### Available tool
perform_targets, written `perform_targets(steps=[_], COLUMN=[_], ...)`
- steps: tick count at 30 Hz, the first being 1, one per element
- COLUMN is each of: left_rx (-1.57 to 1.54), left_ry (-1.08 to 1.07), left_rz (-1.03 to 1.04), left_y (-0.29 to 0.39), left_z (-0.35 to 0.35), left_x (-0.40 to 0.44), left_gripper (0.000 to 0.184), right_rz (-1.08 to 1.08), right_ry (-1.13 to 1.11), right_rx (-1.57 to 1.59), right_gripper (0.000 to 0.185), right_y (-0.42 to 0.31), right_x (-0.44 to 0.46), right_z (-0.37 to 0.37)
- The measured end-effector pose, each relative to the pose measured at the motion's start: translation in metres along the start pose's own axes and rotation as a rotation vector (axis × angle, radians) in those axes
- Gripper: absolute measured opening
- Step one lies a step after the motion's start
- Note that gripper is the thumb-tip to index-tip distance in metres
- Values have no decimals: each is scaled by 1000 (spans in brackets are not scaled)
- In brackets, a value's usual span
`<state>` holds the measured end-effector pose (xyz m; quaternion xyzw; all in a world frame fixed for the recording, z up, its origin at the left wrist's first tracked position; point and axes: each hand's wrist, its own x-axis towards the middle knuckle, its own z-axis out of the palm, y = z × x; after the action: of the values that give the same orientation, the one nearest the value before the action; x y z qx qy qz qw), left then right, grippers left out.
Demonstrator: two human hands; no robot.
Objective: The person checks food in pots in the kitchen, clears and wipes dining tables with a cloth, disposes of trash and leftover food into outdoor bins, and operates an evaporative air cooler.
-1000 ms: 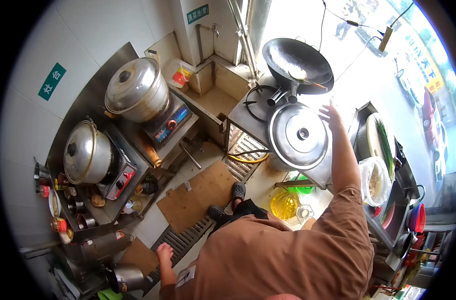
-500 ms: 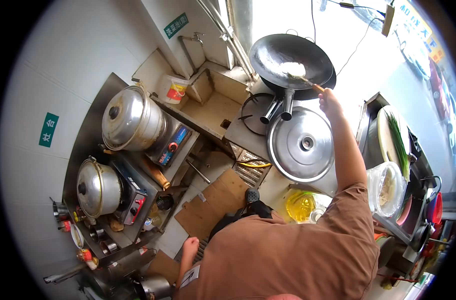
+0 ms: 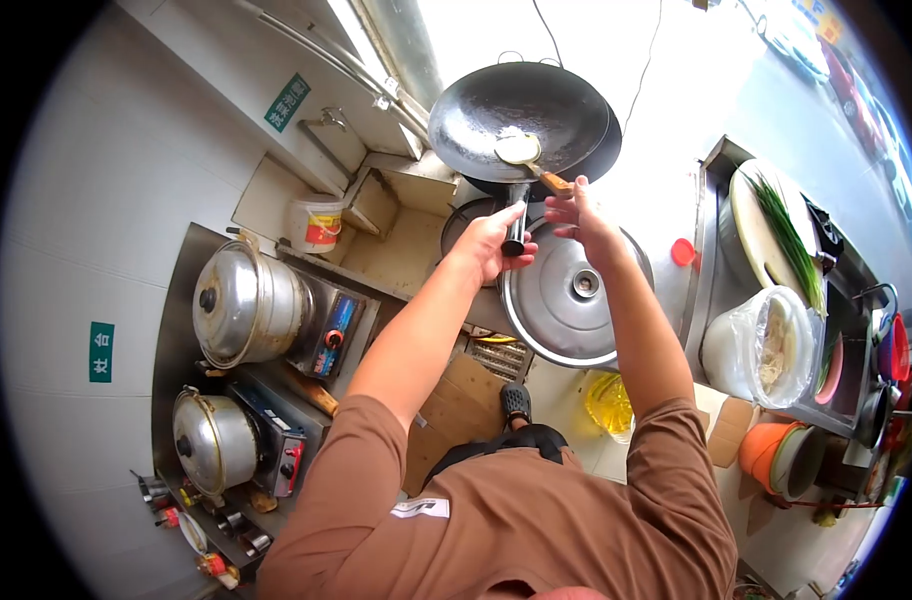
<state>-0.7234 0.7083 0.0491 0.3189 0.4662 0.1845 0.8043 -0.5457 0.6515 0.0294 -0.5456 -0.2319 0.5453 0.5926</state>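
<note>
A dark wok (image 3: pixel 476 112) is tilted at the top of the head view, stacked over a second wok (image 3: pixel 606 150). My left hand (image 3: pixel 486 250) wraps around the upper wok's tubular handle (image 3: pixel 517 215). A ladle (image 3: pixel 518 150) rests in the wok, its bowl holding something pale, and its wooden handle (image 3: pixel 553 183) points at my right hand (image 3: pixel 586 218). The fingers of that hand are stretched and apart beside the handle's end; whether they touch it is unclear. A large metal lid (image 3: pixel 546 300) lies beneath both hands.
Two lidded pots (image 3: pixel 251 305) (image 3: pixel 214 445) stand on stoves to the left. A white bucket (image 3: pixel 316 222) sits by the sink (image 3: pixel 396 255). At right are a cutting board (image 3: pixel 751 215) with green onions (image 3: pixel 788 235), a plastic-lined tub (image 3: pixel 746 350) and a red cap (image 3: pixel 683 251). Yellow oil (image 3: pixel 608 405) is below.
My left hand has come up from my side and taken hold of the wok handle. My right hand has loosened from the ladle handle. The view has shifted, and the red cap now shows.
</note>
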Motion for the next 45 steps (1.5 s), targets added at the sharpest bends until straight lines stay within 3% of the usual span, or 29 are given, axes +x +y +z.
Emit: perform_targets(steps=[1, 6, 11, 14, 20, 26, 30, 32, 34, 37, 45], left_rx=[3, 180, 104, 99, 160, 181, 164, 168, 165, 184, 411], left_ry=[68, 2, -73, -68, 25, 90, 35, 26, 4, -15, 41], left_rz=[-37, 21, 48, 97, 200, 235, 222, 193, 160, 130, 28], left_y=[3, 14, 33, 43, 66, 64, 52, 46, 41, 32, 26], left_z=[7, -2, -27, -35, -49, -63, -65, -61, -52, -45, -52], left_x=[8, 20, -19, -58, -105, -109, -91, -76, -60, -31, 5], left_gripper=[24, 9, 9, 14, 15, 14, 15, 13, 12, 11, 19], right_rz=[-3, 48, 124, 177, 367, 137, -140, -186, -97, -75, -99], right_ry=[35, 109, 83, 70, 99, 50, 189, 266, 205, 291, 347], right_rx=[-38, -50, -153, -159, 20, 125, -3, 81, 287, 306, 143], right_gripper=[53, 48, 36, 46, 38, 25, 16, 19, 22, 22, 20], right_y=[4, 63, 85, 84, 84, 68, 57, 42, 26, 21, 47], right_x=[-7, -21, -6, 20, 73, 60, -7, -47, -72, -90, -143], right_z=[-4, -32, -12, 19, 62, 39, 6, -7, -31, -69, -106])
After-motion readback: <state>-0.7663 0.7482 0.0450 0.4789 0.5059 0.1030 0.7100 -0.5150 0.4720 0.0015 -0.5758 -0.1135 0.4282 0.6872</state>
